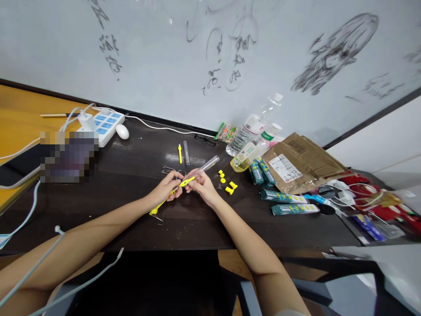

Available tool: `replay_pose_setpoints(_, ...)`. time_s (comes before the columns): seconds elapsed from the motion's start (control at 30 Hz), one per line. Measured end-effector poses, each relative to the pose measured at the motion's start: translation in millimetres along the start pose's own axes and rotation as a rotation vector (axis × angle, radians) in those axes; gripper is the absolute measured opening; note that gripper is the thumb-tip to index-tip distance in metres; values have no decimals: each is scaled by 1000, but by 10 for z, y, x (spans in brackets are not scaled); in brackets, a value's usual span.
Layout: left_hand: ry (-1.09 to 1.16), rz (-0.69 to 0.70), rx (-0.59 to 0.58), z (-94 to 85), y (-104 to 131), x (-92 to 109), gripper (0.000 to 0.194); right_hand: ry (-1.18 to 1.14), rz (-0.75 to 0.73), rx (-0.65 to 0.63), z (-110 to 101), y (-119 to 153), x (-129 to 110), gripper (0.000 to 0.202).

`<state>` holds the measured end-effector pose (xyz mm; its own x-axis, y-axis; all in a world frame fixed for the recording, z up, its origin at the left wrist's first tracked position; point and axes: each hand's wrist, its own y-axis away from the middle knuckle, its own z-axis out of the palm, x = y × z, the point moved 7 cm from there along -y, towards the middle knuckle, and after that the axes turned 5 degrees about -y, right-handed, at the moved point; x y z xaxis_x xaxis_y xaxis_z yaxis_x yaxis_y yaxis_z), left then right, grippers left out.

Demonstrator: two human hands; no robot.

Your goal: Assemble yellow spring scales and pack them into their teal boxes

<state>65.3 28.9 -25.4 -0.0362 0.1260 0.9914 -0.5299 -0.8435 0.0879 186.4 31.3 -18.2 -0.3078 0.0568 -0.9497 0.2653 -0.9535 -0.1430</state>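
Near the middle of the dark table, my left hand [164, 189] is closed around a thin yellow plastic rod [158, 208], whose lower end carries a bent metal wire. My right hand [205, 188] grips a clear plastic tube [210, 163] that slants up to the right. The rod's yellow upper part meets the tube's lower end between my fingers; how far inside it sits I cannot tell. Beyond my hands lie a second yellow piece [180, 154], another clear tube [186, 153] and some metal wire [169, 169]. Several small yellow parts [229, 189] rest right of my right hand.
Two plastic bottles [245, 134] lean against the whiteboard [158, 57]. Several green boxes [295, 210] and a brown cardboard package [296, 158] lie at the right. A power strip [110, 125], a white rounded object [122, 131] and cables are at the left. Loose cable ends [120, 254] cross the front.
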Motion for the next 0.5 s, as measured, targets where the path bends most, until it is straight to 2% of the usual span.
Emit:
replay_pose_setpoints(0.13,42,-34,18,13,0,-2,23,9,5,-35,42,6,12,34)
replay_pose_setpoints(0.33,107,25,52,-21,-45,-31,39,11,-28,-37,29,-3,-38,34)
replay_pose_setpoints(0.5,128,83,-37,-1,-26,25,58,20,-47,-43,17,-6,-74,32)
